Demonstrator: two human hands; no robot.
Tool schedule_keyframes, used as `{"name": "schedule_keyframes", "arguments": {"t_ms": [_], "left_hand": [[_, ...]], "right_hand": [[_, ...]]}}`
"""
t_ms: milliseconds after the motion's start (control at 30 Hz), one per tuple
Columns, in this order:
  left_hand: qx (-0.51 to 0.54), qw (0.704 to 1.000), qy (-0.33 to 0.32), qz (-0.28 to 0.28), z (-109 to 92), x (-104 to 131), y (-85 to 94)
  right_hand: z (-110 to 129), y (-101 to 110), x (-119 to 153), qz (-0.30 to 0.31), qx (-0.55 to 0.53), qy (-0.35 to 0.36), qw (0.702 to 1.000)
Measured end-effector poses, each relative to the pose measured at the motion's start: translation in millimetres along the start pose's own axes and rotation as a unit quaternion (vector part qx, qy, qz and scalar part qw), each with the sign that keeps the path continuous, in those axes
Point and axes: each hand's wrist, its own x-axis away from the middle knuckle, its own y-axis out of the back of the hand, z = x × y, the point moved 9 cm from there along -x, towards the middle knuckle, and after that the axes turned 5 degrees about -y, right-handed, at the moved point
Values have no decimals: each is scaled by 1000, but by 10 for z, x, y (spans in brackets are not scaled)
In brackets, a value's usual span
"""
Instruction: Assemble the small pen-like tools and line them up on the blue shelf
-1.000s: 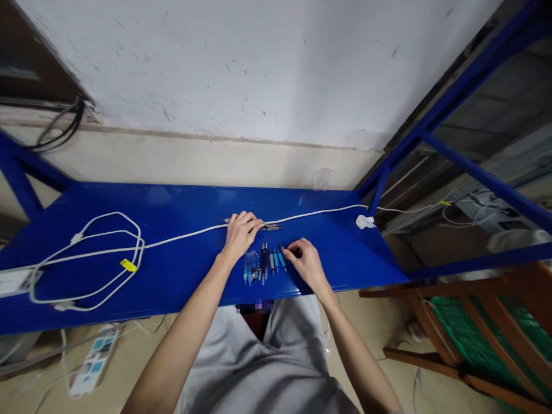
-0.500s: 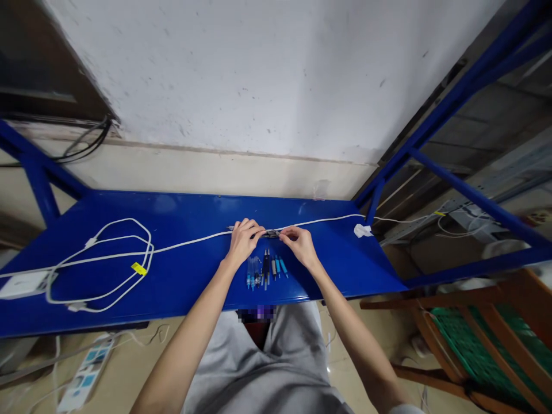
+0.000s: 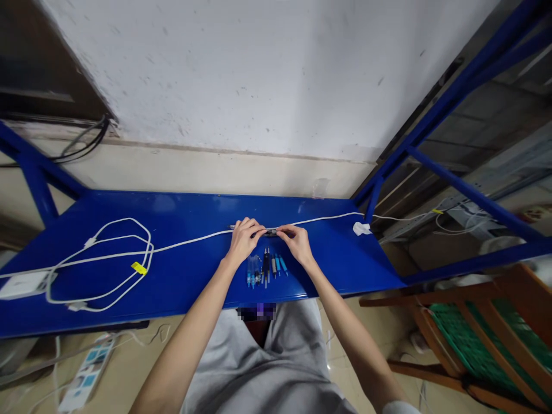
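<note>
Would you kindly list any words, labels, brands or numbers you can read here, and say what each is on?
No text can be read anywhere in this view.
Yellow tag on the white cable: too small to tell whether it bears print.
Pens lying near the hands on the blue shelf: any markings too small.
Power strip on the floor: blurred, nothing legible.
White adapter at the left: no readable print.

A storage or workshop room: a blue metal shelf [image 3: 172,276] on a steel rack frame [image 3: 435,115] stands against a scuffed bare wall [image 3: 259,75] beyond the hands, with a power strip [image 3: 84,379] on the tiled floor at lower left.
</note>
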Motion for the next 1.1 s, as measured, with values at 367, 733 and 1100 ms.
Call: {"name": "schedule_keyframes", "arguments": {"t_ms": [367, 733, 1100], "left_hand": [[27, 998, -50, 26, 39, 76, -141], [-51, 996, -73, -6, -82, 40, 37], [-69, 998, 5, -14, 85, 59, 32]], "right_hand": [[64, -243, -230, 23, -6, 91, 996], [152, -225, -221, 1, 17, 126, 992], [109, -365, -345, 34, 9, 105, 994]]}}
